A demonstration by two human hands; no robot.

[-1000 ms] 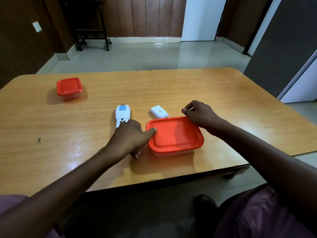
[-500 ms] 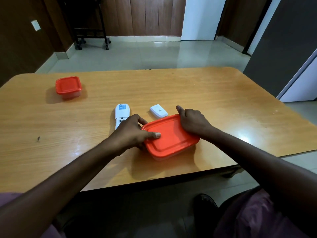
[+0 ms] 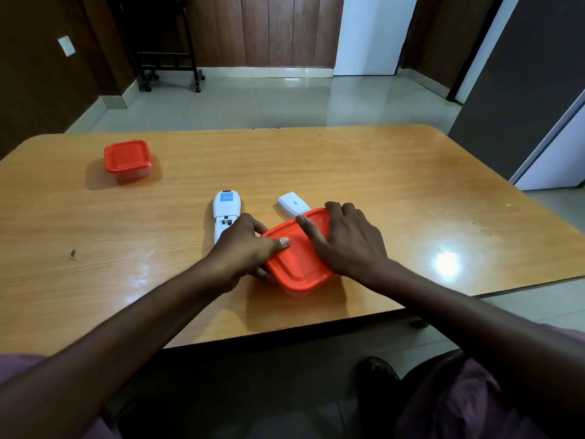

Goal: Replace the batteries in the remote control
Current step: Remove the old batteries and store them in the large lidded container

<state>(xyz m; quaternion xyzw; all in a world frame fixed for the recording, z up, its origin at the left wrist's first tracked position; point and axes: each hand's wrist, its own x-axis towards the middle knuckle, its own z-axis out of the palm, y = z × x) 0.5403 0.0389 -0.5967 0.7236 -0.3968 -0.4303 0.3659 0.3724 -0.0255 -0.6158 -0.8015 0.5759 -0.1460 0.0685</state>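
Now, both hands (image 3: 316, 248) gripping red-lidded container (image 3: 297, 267), lid seemingly shut

A home room: wood-panelled walls (image 3: 285, 30), tiled floor (image 3: 253, 103), wooden table (image 3: 348, 172).

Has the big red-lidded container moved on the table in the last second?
Yes. The big red-lidded container has turned counterclockwise; its far corner now overlaps the white battery cover, which stayed put, with both hands on it.
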